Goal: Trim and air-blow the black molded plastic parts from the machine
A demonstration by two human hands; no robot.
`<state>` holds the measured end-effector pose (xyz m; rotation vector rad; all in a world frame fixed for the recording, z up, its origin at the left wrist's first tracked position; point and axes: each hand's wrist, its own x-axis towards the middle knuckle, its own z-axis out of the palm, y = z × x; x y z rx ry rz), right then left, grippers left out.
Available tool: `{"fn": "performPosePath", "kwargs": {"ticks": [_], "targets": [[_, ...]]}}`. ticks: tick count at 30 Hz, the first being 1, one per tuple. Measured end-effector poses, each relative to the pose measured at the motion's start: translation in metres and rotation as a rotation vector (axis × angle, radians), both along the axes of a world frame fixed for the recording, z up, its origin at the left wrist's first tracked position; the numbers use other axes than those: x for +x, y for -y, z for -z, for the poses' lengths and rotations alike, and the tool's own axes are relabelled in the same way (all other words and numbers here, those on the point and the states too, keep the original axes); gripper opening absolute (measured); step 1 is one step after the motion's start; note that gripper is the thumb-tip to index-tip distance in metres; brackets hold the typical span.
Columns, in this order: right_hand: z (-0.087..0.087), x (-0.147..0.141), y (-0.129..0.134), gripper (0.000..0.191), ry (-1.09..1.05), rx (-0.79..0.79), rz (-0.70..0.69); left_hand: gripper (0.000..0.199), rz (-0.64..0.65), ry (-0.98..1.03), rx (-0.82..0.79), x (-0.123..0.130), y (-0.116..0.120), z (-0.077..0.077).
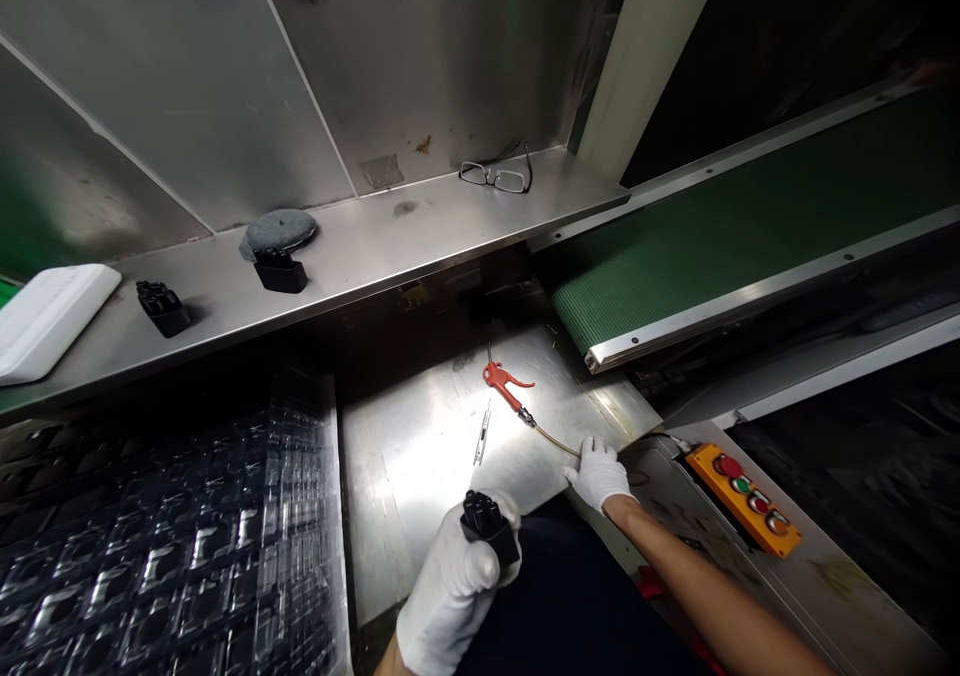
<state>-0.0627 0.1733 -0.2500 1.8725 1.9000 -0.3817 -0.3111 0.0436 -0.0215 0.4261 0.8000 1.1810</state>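
My left hand [448, 586], in a white glove, grips a black plastic part [489, 521] at the bottom centre. My right hand [600, 474], also gloved, lies at the edge of a steel plate [420, 486], with its fingertips at the end of a thin braided air hose [555, 440]. I cannot tell whether those fingers hold the hose. The hose leads to a red air blow gun [506, 384] lying on the plate. A slim metal tool [481, 436] lies on the plate, left of the gun and between my hands.
A steel shelf [360, 246] above holds eyeglasses [496, 174], two black parts [163, 308], a grey pad [279, 232] and a white box [46, 321]. A clear blister tray [165, 546] of dark parts is on the left. A green conveyor belt [750, 226] and an orange button box [742, 501] are on the right.
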Motion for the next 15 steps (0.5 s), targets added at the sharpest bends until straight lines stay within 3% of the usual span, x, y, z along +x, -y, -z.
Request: {"fn": "performPosePath", "kwargs": {"ticks": [6,11,15], "targets": [[-0.021,-0.015,-0.034,0.074,-0.107,-0.071,-0.072,0.04,-0.116,0.364,-0.033,-0.005,-0.006,0.003],[-0.04,-0.065,-0.082,0.053,-0.251,-0.014,-0.218,0.027,-0.282,0.707,-0.146,-0.013,-0.002,0.0],[-0.038,-0.104,-0.112,0.051,-0.256,-0.001,-0.27,0.018,-0.446,0.844,-0.172,-0.022,-0.001,-0.006]]}}
